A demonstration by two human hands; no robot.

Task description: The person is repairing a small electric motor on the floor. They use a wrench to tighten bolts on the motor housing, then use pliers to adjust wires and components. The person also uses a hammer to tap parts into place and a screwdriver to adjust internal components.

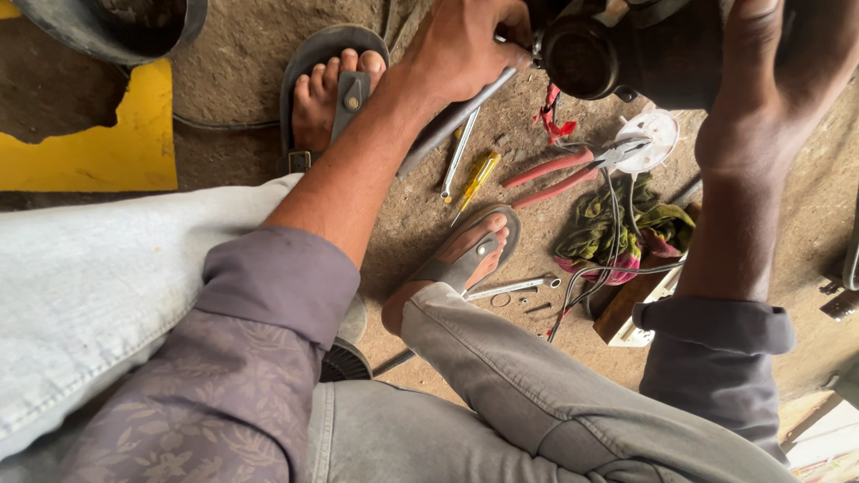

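Note:
My left hand (465, 45) grips a long grey metal tool (452, 121) whose upper end sits against a dark round machine part (582, 54) at the top of the view. My right hand (761, 63) reaches up along the right side of that same black part; its fingers are cut off by the frame edge. Both forearms wear rolled purple sleeves. My feet in grey sandals (335, 85) rest on the dirt floor below.
On the ground lie red-handled pliers (559, 174), a yellow screwdriver (479, 174), a spanner (514, 288), a white round lid (653, 139), a crumpled rag (617, 233) and grey cables (608, 268). A yellow sheet (98, 143) and a dark tub (116, 27) sit at upper left.

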